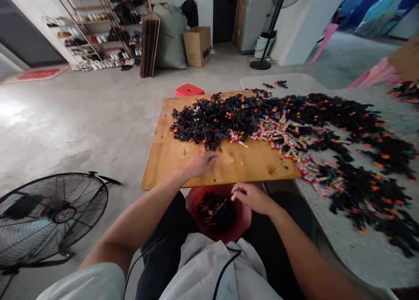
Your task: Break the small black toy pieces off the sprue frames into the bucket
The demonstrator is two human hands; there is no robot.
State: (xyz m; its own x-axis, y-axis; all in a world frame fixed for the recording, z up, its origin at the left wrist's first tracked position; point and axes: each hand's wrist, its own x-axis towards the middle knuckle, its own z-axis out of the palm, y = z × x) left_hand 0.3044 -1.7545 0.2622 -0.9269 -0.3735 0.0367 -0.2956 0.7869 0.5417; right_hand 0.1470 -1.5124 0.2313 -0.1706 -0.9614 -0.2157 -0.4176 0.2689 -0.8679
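My left hand (202, 162) is over the wooden board (166, 160), just in front of the near edge of a heap of small black toy guns (212, 117) with orange and blue bits. Motion smears its fingers, so I cannot see whether they grip anything. At the board's front edge, my right hand (250, 196) is closed, with a small pink-and-white piece (233, 198) at its fingertips, like the candy tubes on the table. Below it, between my legs, a red basin (244, 221) holds more black toy pieces (212, 213).
Pink-and-white candy tubes (281, 132) spread from the board onto the grey table (366, 265) at right, beside more black toy guns (373, 191). A black floor fan (63, 215) stands at left. Beyond the board is a red stool (189, 90); shoe racks (91, 23) line the back.
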